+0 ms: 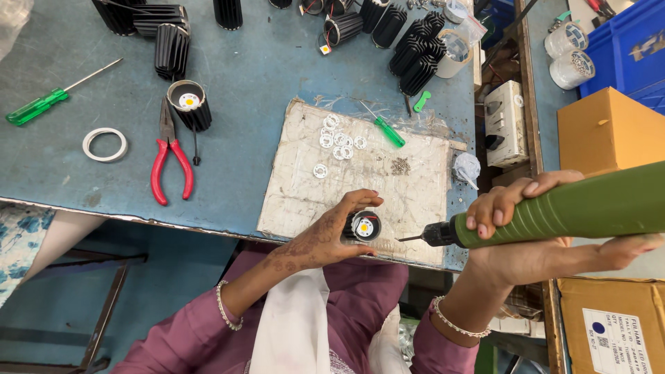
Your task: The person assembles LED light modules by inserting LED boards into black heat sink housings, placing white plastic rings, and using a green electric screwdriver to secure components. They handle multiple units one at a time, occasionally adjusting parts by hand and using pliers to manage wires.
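My left hand (325, 235) grips a small black finned lamp housing (363, 226) with a round yellow chip showing in its open face, held over the near edge of a worn board (388, 194). My right hand (533, 235) is wrapped around a green electric screwdriver (575, 208), whose bit tip (409, 238) points left at the housing and stops just short of it. On the board lie several white plastic rings (337, 138), a small heap of screws (400, 165) and a green-handled screwdriver (388, 130).
Red-handled pliers (168, 163), another housing (189, 104), a white ring (104, 144) and a long green screwdriver (41, 104) lie on the blue table. Black finned housings (415, 48) crowd the far edge. A switch box (504, 123), cardboard boxes (606, 128) and a blue crate (634, 41) stand at right.
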